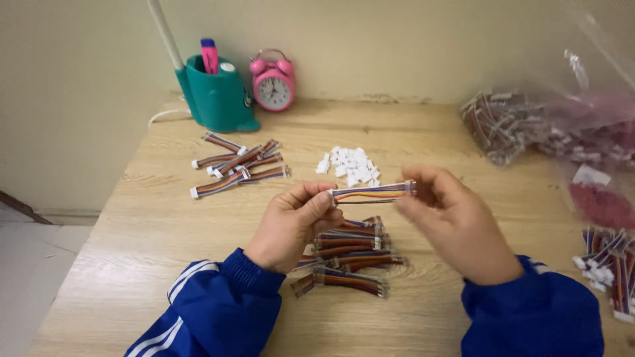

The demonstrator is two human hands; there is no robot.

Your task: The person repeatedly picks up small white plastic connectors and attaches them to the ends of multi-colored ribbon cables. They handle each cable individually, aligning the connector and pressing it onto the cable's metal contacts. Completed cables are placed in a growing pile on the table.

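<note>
My left hand (294, 221) and my right hand (453, 221) hold one short multicoloured ribbon cable (372, 192) stretched level between them, above the wooden table (152, 231). Each hand pinches one end, where a small white connector sits. Just below the hands lies a pile of similar cables (347, 258). A small heap of loose white connectors (349, 165) rests beyond the held cable. Both sleeves are blue with white stripes.
Several finished cables (238, 165) lie at the back left. A teal pen holder (217, 92) and a pink alarm clock (272, 82) stand by the wall. Clear bags of cables (529, 125) fill the right side, with more cables (608, 264) at the right edge.
</note>
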